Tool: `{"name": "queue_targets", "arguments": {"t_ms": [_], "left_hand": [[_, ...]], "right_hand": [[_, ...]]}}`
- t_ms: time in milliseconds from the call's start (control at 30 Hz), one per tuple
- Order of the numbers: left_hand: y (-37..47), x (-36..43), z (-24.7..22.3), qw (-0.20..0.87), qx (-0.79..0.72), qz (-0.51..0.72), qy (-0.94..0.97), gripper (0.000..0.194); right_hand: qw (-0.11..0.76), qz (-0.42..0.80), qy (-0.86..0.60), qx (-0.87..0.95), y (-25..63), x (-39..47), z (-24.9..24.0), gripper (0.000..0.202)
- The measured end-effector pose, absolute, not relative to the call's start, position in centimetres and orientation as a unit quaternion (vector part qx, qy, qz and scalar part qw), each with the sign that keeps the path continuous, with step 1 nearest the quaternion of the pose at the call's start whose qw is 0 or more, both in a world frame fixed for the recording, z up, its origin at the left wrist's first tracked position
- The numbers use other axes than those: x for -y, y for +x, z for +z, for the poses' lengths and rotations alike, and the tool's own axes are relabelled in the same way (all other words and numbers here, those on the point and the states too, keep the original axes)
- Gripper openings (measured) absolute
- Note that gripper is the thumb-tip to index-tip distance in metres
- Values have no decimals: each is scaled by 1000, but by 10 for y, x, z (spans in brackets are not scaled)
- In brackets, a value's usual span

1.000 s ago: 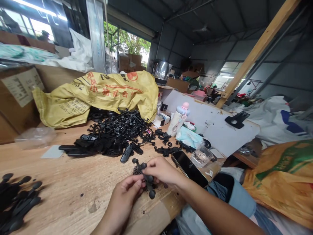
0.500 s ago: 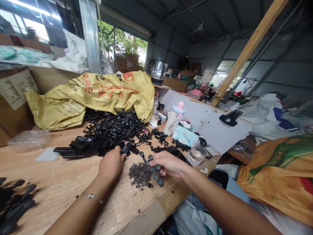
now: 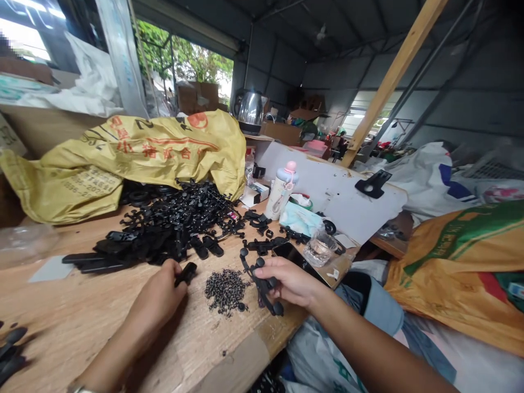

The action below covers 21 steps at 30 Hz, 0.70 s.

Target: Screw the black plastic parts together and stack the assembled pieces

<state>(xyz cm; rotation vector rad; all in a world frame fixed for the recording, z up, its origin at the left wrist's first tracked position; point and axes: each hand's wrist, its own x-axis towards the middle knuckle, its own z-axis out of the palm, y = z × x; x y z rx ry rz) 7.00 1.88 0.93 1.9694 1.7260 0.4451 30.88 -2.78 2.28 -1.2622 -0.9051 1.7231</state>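
My left hand point(image 3: 158, 295) is closed on a small oblong black plastic part point(image 3: 186, 274), held just above the wooden table point(image 3: 180, 349). In my right hand point(image 3: 289, 281) is a long black plastic bracket with round knobs point(image 3: 262, 284), pinched between thumb and fingers and slanting down to the right. Between the two hands lies a small heap of tiny dark screw-like pieces point(image 3: 226, 292). Behind my left hand spreads a large pile of black plastic parts point(image 3: 180, 218), with two oblong pieces point(image 3: 207, 246) at its near edge.
A yellow sack point(image 3: 180, 147) lies behind the pile. Further right stand a bottle with a pink cap point(image 3: 281, 191), a clear plastic cup point(image 3: 320, 248) and a phone point(image 3: 295, 256). More black parts point(image 3: 12, 352) sit at the left edge. An orange sack point(image 3: 462, 262) fills the right side.
My left hand has drawn back from the pile's edge toward me, bringing the oblong black part along. My right hand keeps its hold on the knobbed bracket. The view has turned slightly right.
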Motion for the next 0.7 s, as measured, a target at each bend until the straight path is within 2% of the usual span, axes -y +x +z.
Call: {"name": "queue_targets", "arguments": {"t_ms": [67, 133, 200, 300, 700], "left_hand": [[72, 6, 8, 397, -598, 229, 658, 20], [79, 34, 6, 652, -519, 343, 434, 26], [89, 59, 6, 778, -448, 373, 236, 28], [100, 80, 7, 814, -405, 392, 141, 30], [102, 87, 8, 836, -361, 401, 100, 37]], "right_hand": [[402, 701, -481, 339, 304, 34, 21, 35], [404, 718, -466, 323, 295, 41, 20, 34], [402, 729, -455, 317, 284, 48, 20, 34], [390, 739, -445, 322, 268, 55, 18, 35], [407, 718, -455, 335, 247, 59, 10, 34]]}}
